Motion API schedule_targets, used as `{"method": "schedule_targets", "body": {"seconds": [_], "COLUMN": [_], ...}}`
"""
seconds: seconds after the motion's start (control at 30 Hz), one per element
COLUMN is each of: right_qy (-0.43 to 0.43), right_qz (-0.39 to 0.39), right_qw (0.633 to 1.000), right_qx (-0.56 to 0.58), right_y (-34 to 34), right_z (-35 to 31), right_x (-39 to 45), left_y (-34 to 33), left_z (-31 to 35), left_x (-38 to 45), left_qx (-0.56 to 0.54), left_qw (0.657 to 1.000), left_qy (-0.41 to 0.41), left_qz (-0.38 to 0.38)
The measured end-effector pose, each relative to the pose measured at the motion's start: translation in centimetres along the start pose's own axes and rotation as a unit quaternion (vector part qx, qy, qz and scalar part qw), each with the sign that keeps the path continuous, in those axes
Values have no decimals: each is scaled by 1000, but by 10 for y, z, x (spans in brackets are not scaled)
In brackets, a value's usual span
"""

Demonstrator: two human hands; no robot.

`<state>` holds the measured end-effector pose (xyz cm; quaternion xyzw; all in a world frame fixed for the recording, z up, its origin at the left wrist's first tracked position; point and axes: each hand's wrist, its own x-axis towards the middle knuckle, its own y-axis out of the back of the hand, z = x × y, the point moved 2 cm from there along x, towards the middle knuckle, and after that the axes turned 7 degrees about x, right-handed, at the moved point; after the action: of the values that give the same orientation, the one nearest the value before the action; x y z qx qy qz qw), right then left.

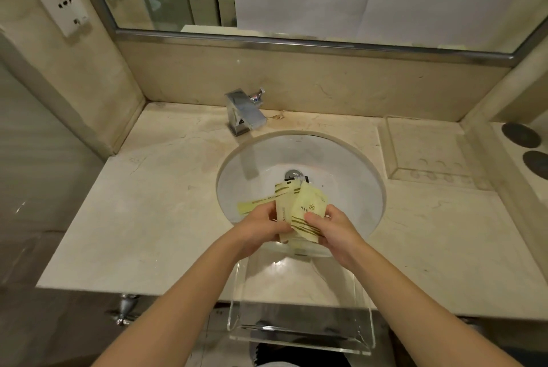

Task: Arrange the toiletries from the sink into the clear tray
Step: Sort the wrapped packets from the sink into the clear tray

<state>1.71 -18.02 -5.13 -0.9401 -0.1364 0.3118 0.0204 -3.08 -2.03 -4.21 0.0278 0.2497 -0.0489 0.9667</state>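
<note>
Over the near side of the white sink basin (pixel 341 165), my left hand (pixel 261 230) grips a long pale yellow box (pixel 284 203) with olive stripes. My right hand (pixel 335 236) pinches a flat yellow sachet (pixel 310 209) that overlaps the box. Another thin yellow packet (pixel 252 206) lies in the basin, left of my hands. A clear acrylic tray (pixel 299 334) rests on the counter's front edge, below my wrists, and hangs partly over it. A second clear tray (pixel 427 150) sits on the counter at the right.
A chrome faucet (pixel 244 113) stands behind the basin, and the drain (pixel 293 174) shows just beyond the box. A mirror runs along the back wall. Two dark round discs (pixel 525 144) lie at the far right. Marble walls close in both sides.
</note>
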Motion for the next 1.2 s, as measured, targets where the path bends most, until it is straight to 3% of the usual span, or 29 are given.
{"method": "schedule_targets", "body": {"seconds": [0.37, 0.77, 0.9, 1.03, 1.2], "right_qy": [3, 6, -5, -5, 18], "right_qz": [-10, 23, 52, 61, 28], "right_qw": [989, 990, 984, 985, 992], "right_qx": [148, 141, 170, 163, 120], "right_y": [2, 11, 13, 18, 24], "right_z": [3, 14, 18, 19, 20], "right_x": [-25, -27, -27, -30, -35], "left_y": [-2, 1, -1, 0, 3], "left_z": [-9, -16, -15, -14, -12], "left_x": [-3, -16, -16, -14, -18], "left_qx": [-142, -1, -3, 97, 105], "left_qw": [989, 998, 1000, 993, 993], "left_qy": [17, 18, 23, -7, -6], "left_qz": [44, -62, 1, 60, 51]}}
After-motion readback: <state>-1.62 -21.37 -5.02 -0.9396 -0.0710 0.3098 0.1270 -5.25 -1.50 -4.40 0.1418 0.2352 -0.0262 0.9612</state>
